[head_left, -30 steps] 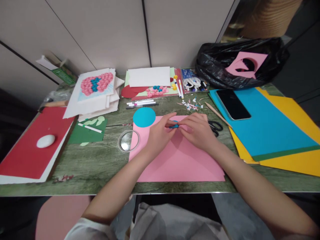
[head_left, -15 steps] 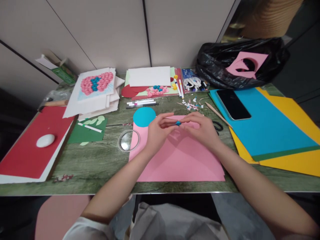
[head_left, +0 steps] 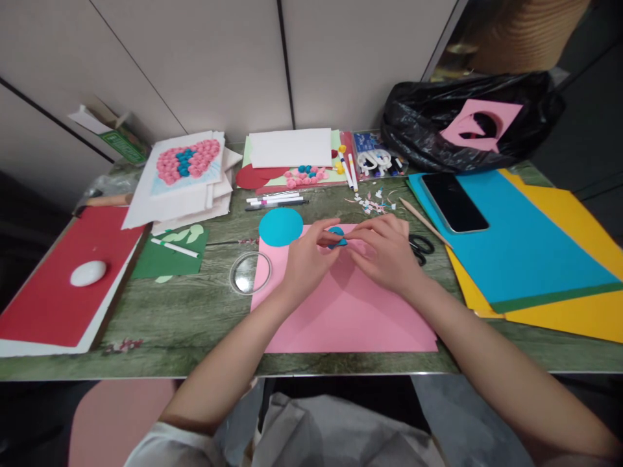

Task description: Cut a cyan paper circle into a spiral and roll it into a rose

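- Green table (head_left: 195,318), pink sheet (head_left: 341,311) under your hands.
- Your left hand (head_left: 306,263) pinches blue piece (head_left: 335,237), fingers narrow.
- Your right hand (head_left: 384,253) pinches it too.

A phone (head_left: 453,202) lies on paper sheets (head_left: 535,259) right of the scissors (head_left: 420,246); pens (head_left: 275,201) lie behind a paper disc (head_left: 280,227).
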Demonstrator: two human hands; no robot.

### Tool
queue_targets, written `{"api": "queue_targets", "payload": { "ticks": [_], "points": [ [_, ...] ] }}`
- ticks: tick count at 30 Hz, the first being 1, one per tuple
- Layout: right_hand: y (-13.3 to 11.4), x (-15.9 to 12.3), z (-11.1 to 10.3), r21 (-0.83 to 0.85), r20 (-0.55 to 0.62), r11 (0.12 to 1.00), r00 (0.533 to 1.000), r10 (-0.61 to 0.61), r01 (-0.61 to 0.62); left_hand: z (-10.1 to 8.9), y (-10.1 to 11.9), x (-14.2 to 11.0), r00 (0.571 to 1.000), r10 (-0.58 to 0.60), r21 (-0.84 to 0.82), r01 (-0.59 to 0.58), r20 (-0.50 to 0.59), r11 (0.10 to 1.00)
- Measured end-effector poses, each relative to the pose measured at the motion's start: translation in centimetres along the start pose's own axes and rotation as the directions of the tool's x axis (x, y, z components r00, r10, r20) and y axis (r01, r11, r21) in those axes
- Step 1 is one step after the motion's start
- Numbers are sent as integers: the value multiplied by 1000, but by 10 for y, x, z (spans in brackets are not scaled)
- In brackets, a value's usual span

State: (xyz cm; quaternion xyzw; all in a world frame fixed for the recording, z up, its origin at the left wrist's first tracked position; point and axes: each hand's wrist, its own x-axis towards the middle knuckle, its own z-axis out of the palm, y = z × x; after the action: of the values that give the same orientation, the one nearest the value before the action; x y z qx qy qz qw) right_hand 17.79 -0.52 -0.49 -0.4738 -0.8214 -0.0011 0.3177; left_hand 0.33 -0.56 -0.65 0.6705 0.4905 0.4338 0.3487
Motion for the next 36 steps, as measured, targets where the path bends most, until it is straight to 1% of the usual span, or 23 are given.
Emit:
{"api": "queue_targets", "payload": {
  "ticks": [3, 5, 7, 9, 11, 15, 17, 21, 27, 30, 33, 36],
  "points": [
    [2, -1, 1, -52, -14, 997, 998, -54, 54, 1, 1, -2, 999, 35, 131, -40, 33, 991],
    [3, -1, 2, -63, -14, 995, 997, -78, 77, 2, 0, -3, 998, 41, 147, -47, 44, 988],
    [4, 0, 2, -64, -19, 994, 996, -87, 85, 4, 1, -4, 998, 39, 120, -44, 44, 992],
    [4, 0, 1, -45, -34, 996, 996, -85, 84, 4, 1, -3, 999, 27, 54, -29, 36, 998],
    [4, 1, 0, 5, -56, 998, 997, -59, 59, 3, 1, -2, 1000, 5, -58, -4, 22, 998],
    [3, 5, -7, 162, -59, 987, 998, 29, -19, 0, 1, 2, 998, -62, -307, 66, 21, 949],
    [3, 6, -9, 229, -36, 973, 998, 48, -39, -1, 2, 3, 996, -88, -367, 92, 26, 926],
    [5, 7, -10, 319, -8, 946, 998, 60, -54, 0, 3, 3, 997, -81, -390, 80, 15, 917],
    [6, 7, -8, 391, -2, 915, 994, 107, -98, 2, 2, 1, 996, -90, -372, 88, 12, 924],
    [5, 6, -8, 330, -5, 941, 997, 80, -73, 2, 3, 0, 995, -96, -339, 92, 5, 936],
    [6, 4, -6, 179, -3, 984, 1000, 11, -11, 1, 4, -1, 999, -49, -212, 46, -7, 976],
    [5, 2, -4, 40, 11, 998, 999, -44, 43, 1, 3, -2, 1000, 25, 13, -26, 14, 1000]
  ]
}}
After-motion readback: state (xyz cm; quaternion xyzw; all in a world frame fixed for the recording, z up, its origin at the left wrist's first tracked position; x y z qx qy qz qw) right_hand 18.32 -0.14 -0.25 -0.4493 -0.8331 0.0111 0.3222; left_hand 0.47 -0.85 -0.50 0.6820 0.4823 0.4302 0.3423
